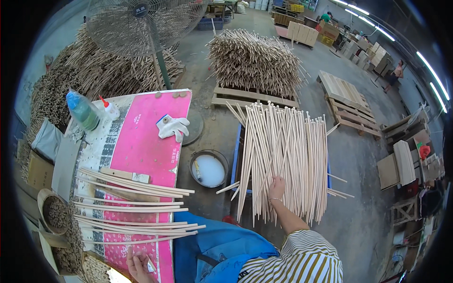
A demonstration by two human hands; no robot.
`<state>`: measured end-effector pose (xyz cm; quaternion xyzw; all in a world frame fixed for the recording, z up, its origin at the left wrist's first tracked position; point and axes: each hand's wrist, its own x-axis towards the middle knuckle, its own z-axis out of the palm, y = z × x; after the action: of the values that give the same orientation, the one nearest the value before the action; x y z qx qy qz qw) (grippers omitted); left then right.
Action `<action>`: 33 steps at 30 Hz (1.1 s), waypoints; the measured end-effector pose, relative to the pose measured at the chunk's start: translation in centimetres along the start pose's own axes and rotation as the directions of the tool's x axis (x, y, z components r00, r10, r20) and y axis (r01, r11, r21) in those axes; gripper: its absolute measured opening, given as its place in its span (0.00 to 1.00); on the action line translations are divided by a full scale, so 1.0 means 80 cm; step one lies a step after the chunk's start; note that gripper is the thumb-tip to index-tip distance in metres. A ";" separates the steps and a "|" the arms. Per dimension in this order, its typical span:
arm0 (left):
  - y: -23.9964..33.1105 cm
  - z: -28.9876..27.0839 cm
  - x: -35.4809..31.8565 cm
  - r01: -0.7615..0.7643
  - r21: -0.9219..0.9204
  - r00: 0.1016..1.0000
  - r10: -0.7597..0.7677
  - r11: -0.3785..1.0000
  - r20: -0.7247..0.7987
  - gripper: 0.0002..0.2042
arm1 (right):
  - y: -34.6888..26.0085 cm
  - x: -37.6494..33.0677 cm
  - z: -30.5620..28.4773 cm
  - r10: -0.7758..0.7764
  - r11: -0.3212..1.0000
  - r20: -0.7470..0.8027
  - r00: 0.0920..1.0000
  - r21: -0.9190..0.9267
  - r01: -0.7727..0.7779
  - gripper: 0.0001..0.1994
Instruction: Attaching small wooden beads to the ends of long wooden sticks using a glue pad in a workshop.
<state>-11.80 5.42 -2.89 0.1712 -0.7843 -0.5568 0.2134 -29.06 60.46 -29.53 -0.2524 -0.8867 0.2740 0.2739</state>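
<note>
My right hand reaches over a thick layer of pale wooden sticks, its fingers closed around one or more of them. Many of these sticks have small knobs at their far ends, and they lie across a blue crate. At the lower left, my left hand is curled at the near edge of the worktable, with a small white piece by its fingers that I cannot make out. Just beyond it, several loose wooden sticks lie side by side across the pink table sheet, their right ends overhanging the edge.
Beside the table stands a bucket of whitish liquid with a brush in it. A white glove, a green-filled bottle and a red-tipped bottle rest on the table. Behind are a fan, stacked sticks and pallets.
</note>
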 end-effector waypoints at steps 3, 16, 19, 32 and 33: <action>-0.025 -0.035 -0.024 0.153 -0.174 0.987 -0.158 0.973 -0.013 0.23 | -0.056 0.018 0.001 -0.088 0.996 -0.017 0.996 -0.010 0.088 0.18; 0.017 -0.078 -0.101 0.160 -0.363 0.886 -0.295 0.918 -0.358 0.15 | -0.541 -0.141 -0.053 -0.872 0.473 0.481 0.089 0.783 0.404 0.10; 0.018 -0.134 -0.147 0.192 -0.189 0.828 -0.263 0.963 -0.495 0.12 | -0.549 -0.186 -0.031 -0.924 0.273 0.383 -0.015 0.684 0.676 0.10; -0.092 -0.282 -0.052 0.341 0.398 0.841 -0.088 0.852 -0.533 0.12 | -0.552 -0.207 -0.060 -0.889 0.297 0.447 -0.105 0.734 0.611 0.14; -0.102 -0.284 -0.038 0.305 0.444 0.861 -0.045 0.843 -0.507 0.12 | -0.551 -0.212 -0.062 -0.860 0.318 0.496 -0.122 0.706 0.633 0.14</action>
<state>2.98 -13.83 -4.53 0.4262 -0.8061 -0.2873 0.2934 -26.83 20.24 -4.43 0.5073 -0.8229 0.2478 -0.0636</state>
